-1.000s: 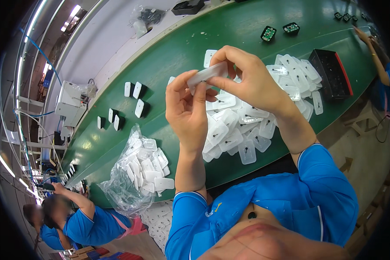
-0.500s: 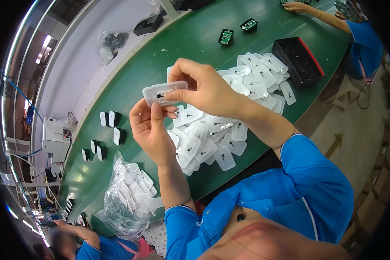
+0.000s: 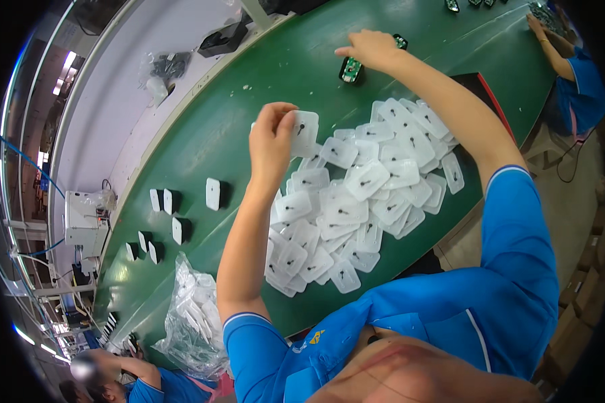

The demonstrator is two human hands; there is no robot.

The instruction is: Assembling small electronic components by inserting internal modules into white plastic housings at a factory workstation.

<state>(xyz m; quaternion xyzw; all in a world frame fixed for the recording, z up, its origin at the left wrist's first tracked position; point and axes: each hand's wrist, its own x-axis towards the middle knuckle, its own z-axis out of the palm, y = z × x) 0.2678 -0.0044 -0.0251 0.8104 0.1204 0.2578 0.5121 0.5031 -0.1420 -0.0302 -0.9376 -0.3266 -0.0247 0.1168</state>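
A translucent white plastic cover [image 3: 304, 133] with a small black piece on it is pinched between the thumb and fingers of my left hand [image 3: 273, 134], just above the far side of a heap of similar covers [image 3: 356, 195]. Farther off, my right hand [image 3: 375, 50] reaches over two black housings with green circuit boards. Its thumb points left, apart from the fingers, and nothing shows in its grasp. The nearer housing [image 3: 350, 70] sits just below the hand; the other housing [image 3: 400, 41] is partly hidden behind it.
Several black units with white faces [image 3: 177, 230] stand at the left on the green table [image 3: 249, 87]. A clear bag [image 3: 193, 322] of white parts lies at the near left. My right forearm partly covers a black bin [image 3: 480, 87]. Co-workers sit at far right and lower left.
My right hand has let go of the cover and moved away to the circuit-board housings. My left hand has shifted right and farther out, keeping the cover. A black unit left of it now shows.
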